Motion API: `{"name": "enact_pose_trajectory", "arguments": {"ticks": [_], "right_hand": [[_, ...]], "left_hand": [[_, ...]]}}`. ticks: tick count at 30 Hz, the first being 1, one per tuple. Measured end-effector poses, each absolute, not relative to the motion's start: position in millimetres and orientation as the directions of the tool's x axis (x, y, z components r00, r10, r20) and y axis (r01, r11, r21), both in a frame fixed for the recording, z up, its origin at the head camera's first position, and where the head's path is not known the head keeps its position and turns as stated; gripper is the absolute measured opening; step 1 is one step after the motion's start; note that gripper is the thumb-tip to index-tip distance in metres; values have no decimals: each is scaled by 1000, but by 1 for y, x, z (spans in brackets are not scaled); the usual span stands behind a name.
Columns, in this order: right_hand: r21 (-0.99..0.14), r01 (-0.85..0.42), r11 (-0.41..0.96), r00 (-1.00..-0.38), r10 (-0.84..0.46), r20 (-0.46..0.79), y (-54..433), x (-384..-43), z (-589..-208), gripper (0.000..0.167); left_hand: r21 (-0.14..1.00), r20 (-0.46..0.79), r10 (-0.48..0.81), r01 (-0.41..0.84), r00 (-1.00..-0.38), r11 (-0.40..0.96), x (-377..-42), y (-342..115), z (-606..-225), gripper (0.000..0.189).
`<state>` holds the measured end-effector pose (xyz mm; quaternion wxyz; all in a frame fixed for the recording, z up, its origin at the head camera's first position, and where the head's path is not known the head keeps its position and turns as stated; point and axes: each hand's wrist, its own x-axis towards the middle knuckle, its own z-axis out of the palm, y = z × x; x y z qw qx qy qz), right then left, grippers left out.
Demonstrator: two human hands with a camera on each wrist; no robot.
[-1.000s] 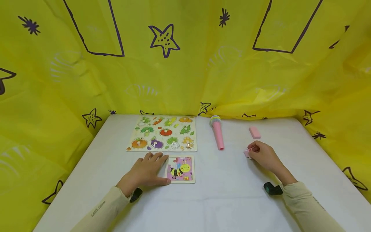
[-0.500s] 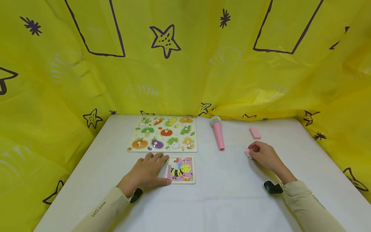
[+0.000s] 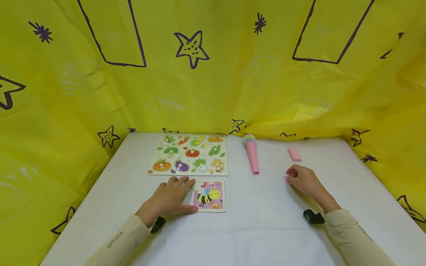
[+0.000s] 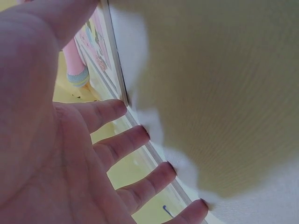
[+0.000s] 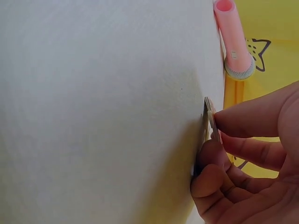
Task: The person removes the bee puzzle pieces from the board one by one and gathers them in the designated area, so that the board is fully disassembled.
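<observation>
In the head view my left hand (image 3: 171, 195) lies at the left side of a square bee puzzle (image 3: 223, 197). Its fingers are spread, with the thumb at the near corner and the index finger at the far corner. A pale patch shows at the upper left of the bee picture. My right hand (image 3: 305, 181) pinches a small pink puzzle piece (image 3: 285, 178) between thumb and fingers, close over the white table. The right wrist view shows that puzzle piece (image 5: 210, 119) edge-on, tilted near the tabletop. Fingers hide part of it.
Behind the bee puzzle lies a vegetable peg puzzle board (image 3: 176, 159). A pink toy microphone (image 3: 252, 157) rests to its right. Farther right sits a pink block (image 3: 294, 154), just beyond the right hand. Yellow patterned cloth (image 3: 213, 92) hangs along the table's back and sides.
The head view has shifted slightly. Less of the pink puzzle piece shows beside the right fingertips now. The left hand stays against the bee puzzle.
</observation>
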<state>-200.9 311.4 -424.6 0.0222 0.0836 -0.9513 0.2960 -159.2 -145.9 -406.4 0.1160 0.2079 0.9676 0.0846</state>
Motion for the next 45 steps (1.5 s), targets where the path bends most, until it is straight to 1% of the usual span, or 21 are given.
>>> {"name": "enact_pose_trajectory", "arguments": {"ticks": [12, 19, 26, 35, 45], "right_hand": [[-525, -207, 826, -978, -163, 128, 307, -204, -427, 12], [-561, -208, 801, -976, -134, 172, 296, -203, -420, 15], [-607, -274, 746, -961, -188, 203, 259, -202, -411, 13], [-650, -365, 667, -931, -265, 252, 200, -203, -407, 9], [-680, -394, 618, -904, -394, 165, 138, -199, -410, 13]], "left_hand": [[209, -182, 417, 380, -890, 901, -157, -149, -408, 96], [214, -187, 425, 386, -885, 897, -157, -149, -407, 97], [225, -196, 425, 382, -884, 897, -156, -149, -409, 98], [223, -192, 429, 386, -883, 895, -156, -150, -403, 95], [203, -187, 431, 395, -883, 896, -157, -147, -402, 96]]}}
